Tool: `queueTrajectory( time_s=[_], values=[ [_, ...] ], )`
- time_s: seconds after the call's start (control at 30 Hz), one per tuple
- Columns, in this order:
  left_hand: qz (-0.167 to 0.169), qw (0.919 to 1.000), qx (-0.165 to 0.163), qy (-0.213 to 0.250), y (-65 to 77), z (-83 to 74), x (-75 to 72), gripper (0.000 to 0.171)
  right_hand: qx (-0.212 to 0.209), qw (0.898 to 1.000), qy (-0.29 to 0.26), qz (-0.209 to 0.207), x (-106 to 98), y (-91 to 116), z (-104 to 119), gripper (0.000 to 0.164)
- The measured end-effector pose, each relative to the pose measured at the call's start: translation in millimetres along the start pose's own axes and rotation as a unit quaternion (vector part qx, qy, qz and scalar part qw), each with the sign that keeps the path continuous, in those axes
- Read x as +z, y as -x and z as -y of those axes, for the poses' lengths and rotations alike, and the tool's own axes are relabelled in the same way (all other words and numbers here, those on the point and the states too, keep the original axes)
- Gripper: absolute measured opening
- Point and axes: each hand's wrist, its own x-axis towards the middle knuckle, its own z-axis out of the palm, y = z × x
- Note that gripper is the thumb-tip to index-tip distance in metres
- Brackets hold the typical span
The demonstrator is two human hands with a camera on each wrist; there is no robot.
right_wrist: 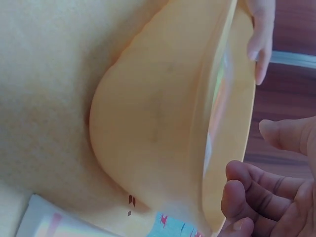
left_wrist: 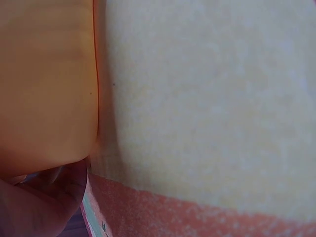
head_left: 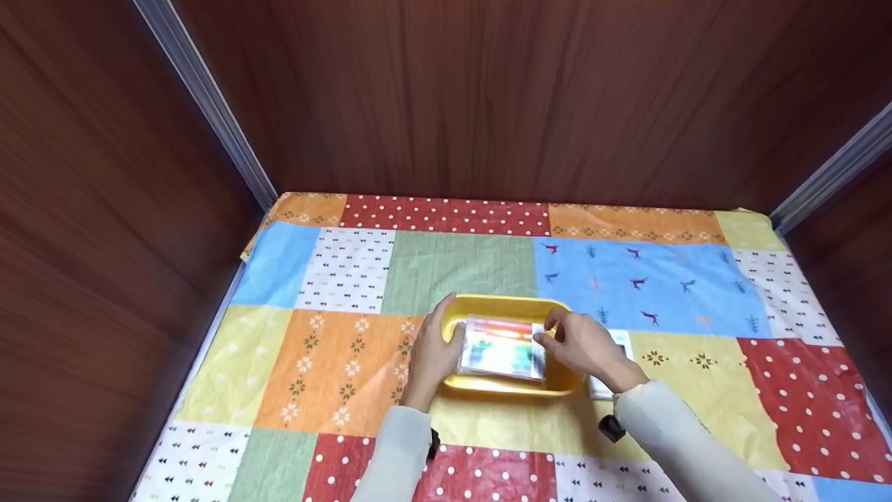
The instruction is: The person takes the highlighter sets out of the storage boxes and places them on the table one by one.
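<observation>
A yellow plastic tub [head_left: 512, 385] sits on the patchwork cloth. Inside it lies a flat, clear-covered pack [head_left: 503, 348] with rainbow-coloured bands, its contents blurred by glare. My left hand [head_left: 433, 348] holds the tub's left end, thumb inside the rim and fingers along the outside. Under the tub's edge in the left wrist view, part of that hand [left_wrist: 44, 202] shows. Over the tub's right side, my right hand [head_left: 589, 345] bends its fingers near the pack's right edge. From the right wrist, its thumb [right_wrist: 286, 136] and fingers stand apart with nothing between them.
A white flat item [head_left: 601, 389] lies right of the tub, partly hidden under my right wrist; its corner [right_wrist: 54, 222] shows a pinkish stripe. Dark wood panels [head_left: 446, 97] rise behind and beside the table. The patchwork cloth [head_left: 334, 376] has slight wrinkles.
</observation>
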Motion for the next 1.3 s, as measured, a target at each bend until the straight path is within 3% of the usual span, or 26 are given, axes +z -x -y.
queueTrajectory(
  time_s=[0.4,0.7,0.87,1.3],
  values=[
    [-0.008,0.9999,0.012,0.000,-0.5,2.0,-0.9,0.058,-0.020,0.999,0.029,0.023,1.4,-13.7,5.4,0.035],
    [0.000,0.9999,0.013,0.004,-1.3,3.1,-0.5,0.059,-0.028,0.998,0.039,0.050,3.7,-23.7,6.8,0.032],
    [-0.002,0.9999,0.014,0.000,-1.5,3.5,0.2,0.059,-0.023,0.996,0.057,0.067,4.9,-29.9,10.1,0.028],
    [-0.009,0.9996,0.025,0.003,-1.8,3.5,0.8,0.057,0.022,0.989,0.083,0.123,0.9,-46.5,22.8,0.042]
  ],
)
